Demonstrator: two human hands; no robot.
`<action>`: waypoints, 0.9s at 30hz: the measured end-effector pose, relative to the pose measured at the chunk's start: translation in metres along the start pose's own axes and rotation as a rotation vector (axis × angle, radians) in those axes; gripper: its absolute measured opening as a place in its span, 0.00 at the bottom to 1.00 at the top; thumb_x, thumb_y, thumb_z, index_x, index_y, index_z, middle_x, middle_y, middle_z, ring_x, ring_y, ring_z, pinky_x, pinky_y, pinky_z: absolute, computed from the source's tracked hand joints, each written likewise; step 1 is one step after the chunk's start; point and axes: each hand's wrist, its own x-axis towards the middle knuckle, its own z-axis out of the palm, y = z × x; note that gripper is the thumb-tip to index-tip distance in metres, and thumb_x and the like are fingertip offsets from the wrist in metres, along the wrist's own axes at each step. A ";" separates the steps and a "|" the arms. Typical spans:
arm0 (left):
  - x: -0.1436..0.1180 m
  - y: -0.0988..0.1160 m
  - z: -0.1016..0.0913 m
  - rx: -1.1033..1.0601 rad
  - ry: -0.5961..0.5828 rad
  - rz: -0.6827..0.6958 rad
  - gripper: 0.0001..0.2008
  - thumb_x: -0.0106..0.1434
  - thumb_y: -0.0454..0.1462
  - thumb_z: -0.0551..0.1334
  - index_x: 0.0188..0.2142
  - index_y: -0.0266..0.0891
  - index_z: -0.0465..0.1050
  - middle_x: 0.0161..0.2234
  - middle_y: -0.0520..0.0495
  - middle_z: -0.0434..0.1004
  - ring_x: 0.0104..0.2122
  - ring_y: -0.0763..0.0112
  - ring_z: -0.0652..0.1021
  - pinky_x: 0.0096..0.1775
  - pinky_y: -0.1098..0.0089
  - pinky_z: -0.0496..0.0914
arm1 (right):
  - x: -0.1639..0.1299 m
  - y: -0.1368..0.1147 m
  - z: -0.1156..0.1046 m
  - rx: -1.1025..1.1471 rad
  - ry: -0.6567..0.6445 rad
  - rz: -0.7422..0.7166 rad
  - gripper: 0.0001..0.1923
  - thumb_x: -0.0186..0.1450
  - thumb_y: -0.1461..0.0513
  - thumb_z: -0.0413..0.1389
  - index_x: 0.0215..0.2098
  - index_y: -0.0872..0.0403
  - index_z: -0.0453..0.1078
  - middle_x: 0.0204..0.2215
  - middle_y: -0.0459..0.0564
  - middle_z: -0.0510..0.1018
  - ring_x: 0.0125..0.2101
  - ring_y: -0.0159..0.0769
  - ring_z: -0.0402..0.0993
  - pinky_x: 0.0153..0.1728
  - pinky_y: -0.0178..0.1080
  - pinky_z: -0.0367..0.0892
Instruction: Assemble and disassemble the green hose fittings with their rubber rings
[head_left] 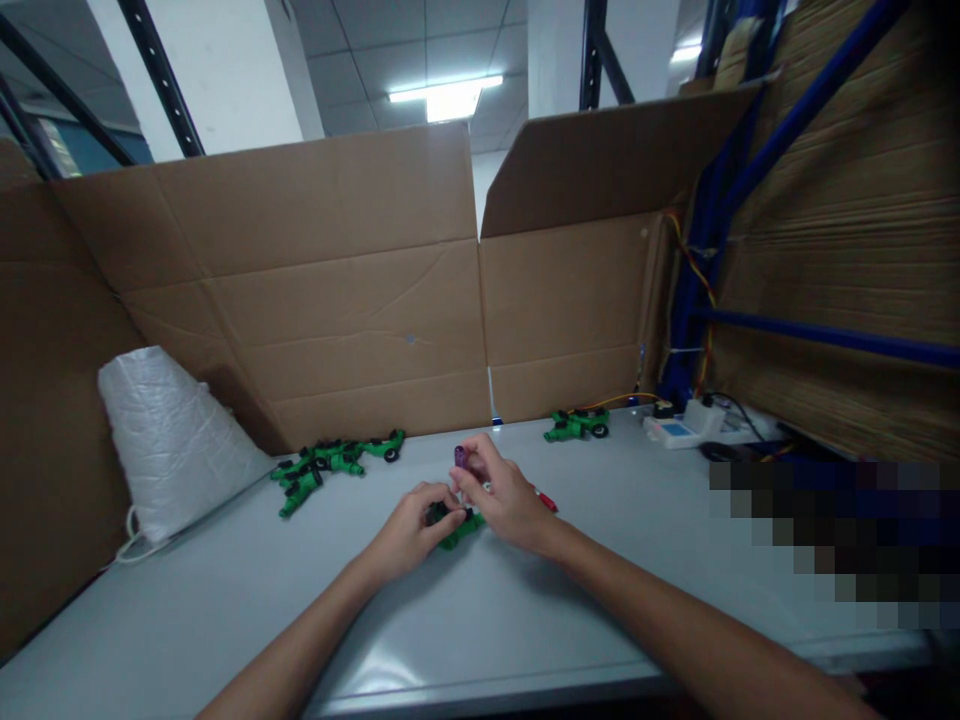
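Note:
Near the middle of the table, my left hand [414, 522] is closed around a green toy with black parts [459, 534], low over the tabletop. My fingers cover much of the toy. Just above and to the right, my right hand [510, 498] pinches a small purple cylinder [460, 458], upright between thumb and fingertips. The two hands are close together. A red stick-like object [547, 502] shows beyond my right hand, partly hidden by it; its kind cannot be made out.
Several green toys with black wheels [330, 460] lie in a cluster at the back left. Another green toy [576, 425] is at the back right, near a white power strip [697, 425] with cables. A silvery bag [172, 440] leans left. Cardboard walls [360, 310] surround the table [225, 600].

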 end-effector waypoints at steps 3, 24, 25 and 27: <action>0.000 0.002 -0.001 0.005 -0.007 0.006 0.13 0.72 0.45 0.63 0.37 0.40 0.78 0.38 0.46 0.81 0.41 0.64 0.77 0.45 0.69 0.67 | 0.003 0.004 0.002 0.110 0.006 0.038 0.12 0.75 0.54 0.53 0.54 0.48 0.63 0.33 0.44 0.79 0.28 0.34 0.73 0.31 0.36 0.67; -0.001 0.007 -0.002 -0.041 -0.039 0.003 0.15 0.71 0.48 0.64 0.38 0.39 0.80 0.39 0.43 0.81 0.42 0.62 0.77 0.46 0.67 0.69 | 0.016 0.007 0.002 0.697 0.004 0.247 0.25 0.64 0.44 0.67 0.43 0.52 0.66 0.37 0.48 0.81 0.19 0.25 0.68 0.21 0.31 0.65; -0.002 0.007 -0.001 -0.047 -0.040 0.003 0.15 0.71 0.48 0.64 0.38 0.39 0.80 0.39 0.43 0.82 0.41 0.62 0.77 0.46 0.67 0.69 | 0.016 0.006 0.002 0.698 0.000 0.252 0.25 0.63 0.44 0.68 0.42 0.52 0.65 0.35 0.47 0.81 0.18 0.25 0.67 0.20 0.31 0.64; -0.002 0.008 -0.002 -0.054 -0.050 -0.002 0.15 0.71 0.48 0.64 0.39 0.39 0.80 0.39 0.43 0.82 0.41 0.62 0.77 0.46 0.67 0.69 | 0.015 0.005 0.001 0.707 -0.012 0.260 0.26 0.62 0.45 0.69 0.41 0.51 0.63 0.32 0.45 0.80 0.18 0.25 0.66 0.19 0.30 0.63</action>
